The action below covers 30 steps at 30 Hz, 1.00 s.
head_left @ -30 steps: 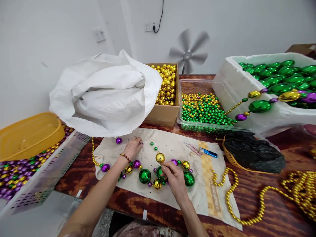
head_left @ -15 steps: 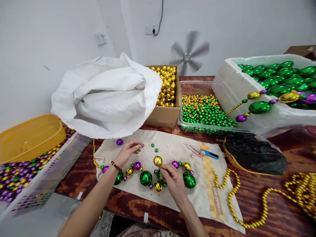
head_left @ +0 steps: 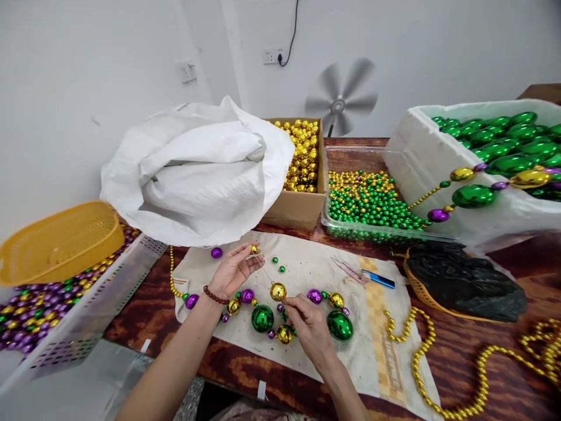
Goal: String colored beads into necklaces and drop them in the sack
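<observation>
My left hand [head_left: 236,270], with a bracelet of dark red beads at the wrist, pinches a small gold bead [head_left: 254,249] at the upper end of a thin pale string [head_left: 265,270]. The string runs down to a larger gold bead [head_left: 277,291]. My right hand [head_left: 309,324] is closed, thumb and fingertips pinching at the lower side of that larger bead. Below lies a strand of mixed beads, including a big green bead [head_left: 262,318], a purple bead [head_left: 248,296] and another green bead [head_left: 340,325]. My right fingers hide part of the strand.
Two small green beads [head_left: 281,269] and a loose purple bead [head_left: 216,252] lie on the cloth [head_left: 307,356]. Tweezers [head_left: 348,269] sit beside a blue tool [head_left: 377,279]. Behind stand a white sack [head_left: 205,193], a cardboard box [head_left: 295,209] and a clear bead tray [head_left: 372,231].
My left hand has moved up and right to the string's upper end, with the small gold bead now there. The right hand stays at the larger gold bead. The view has shifted slightly.
</observation>
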Each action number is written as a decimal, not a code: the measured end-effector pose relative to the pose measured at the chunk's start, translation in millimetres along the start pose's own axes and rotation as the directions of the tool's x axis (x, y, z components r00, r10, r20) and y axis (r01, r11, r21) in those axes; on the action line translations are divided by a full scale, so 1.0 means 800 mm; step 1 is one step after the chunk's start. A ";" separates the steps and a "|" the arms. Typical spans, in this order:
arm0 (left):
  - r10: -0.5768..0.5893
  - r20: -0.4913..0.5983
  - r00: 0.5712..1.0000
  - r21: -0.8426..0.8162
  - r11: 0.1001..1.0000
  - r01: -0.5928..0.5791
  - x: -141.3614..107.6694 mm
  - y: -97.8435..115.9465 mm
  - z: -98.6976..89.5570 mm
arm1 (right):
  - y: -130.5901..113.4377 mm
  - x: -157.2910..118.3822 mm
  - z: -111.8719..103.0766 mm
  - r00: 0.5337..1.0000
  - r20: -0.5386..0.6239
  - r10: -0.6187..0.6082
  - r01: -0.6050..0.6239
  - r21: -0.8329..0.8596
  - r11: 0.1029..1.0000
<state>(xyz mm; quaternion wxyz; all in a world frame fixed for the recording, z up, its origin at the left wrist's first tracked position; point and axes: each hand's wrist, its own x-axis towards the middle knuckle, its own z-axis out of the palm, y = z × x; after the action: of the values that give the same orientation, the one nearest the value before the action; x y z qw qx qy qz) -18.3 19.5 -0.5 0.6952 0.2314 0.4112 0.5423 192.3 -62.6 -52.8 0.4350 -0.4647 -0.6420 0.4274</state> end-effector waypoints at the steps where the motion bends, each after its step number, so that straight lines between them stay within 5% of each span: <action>1: 0.000 -0.004 1.000 -0.004 1.000 0.000 0.000 0.000 0.000 | 0.001 0.000 0.000 1.000 -0.004 0.001 -0.001 0.000 1.000; 11: 0.041 -0.006 0.999 0.056 0.998 -0.040 0.000 -0.002 -0.001 | 0.003 -0.001 0.001 0.999 -0.033 0.015 -0.014 0.025 1.000; 14: 0.110 -0.025 0.994 0.298 0.950 -0.098 0.012 -0.012 -0.004 | 0.003 -0.001 0.000 0.996 -0.054 0.064 -0.058 0.105 0.993; 16: 0.173 0.008 0.985 0.583 0.800 -0.145 0.026 -0.022 -0.003 | 0.004 -0.001 0.000 0.990 -0.079 0.114 -0.099 0.170 0.980; 19: 0.210 0.153 0.966 0.877 0.422 -0.231 0.046 -0.038 0.002 | 0.006 -0.001 0.000 0.978 -0.122 0.167 -0.136 0.228 0.964; 23: 0.142 0.274 0.951 0.958 0.043 -0.282 0.063 -0.055 0.012 | 0.008 -0.003 -0.002 0.970 -0.155 0.189 -0.149 0.238 0.960; 30: 0.126 0.224 0.966 0.947 0.206 -0.247 0.083 -0.064 0.012 | 0.012 -0.004 -0.004 0.967 -0.158 0.199 -0.153 0.262 0.953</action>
<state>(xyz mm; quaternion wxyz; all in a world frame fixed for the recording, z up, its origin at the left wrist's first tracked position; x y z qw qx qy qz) 23.3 67.6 -55.9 0.3506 0.6853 0.5923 0.2380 198.1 -63.4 -62.0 0.5068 -0.4993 -0.4968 0.4970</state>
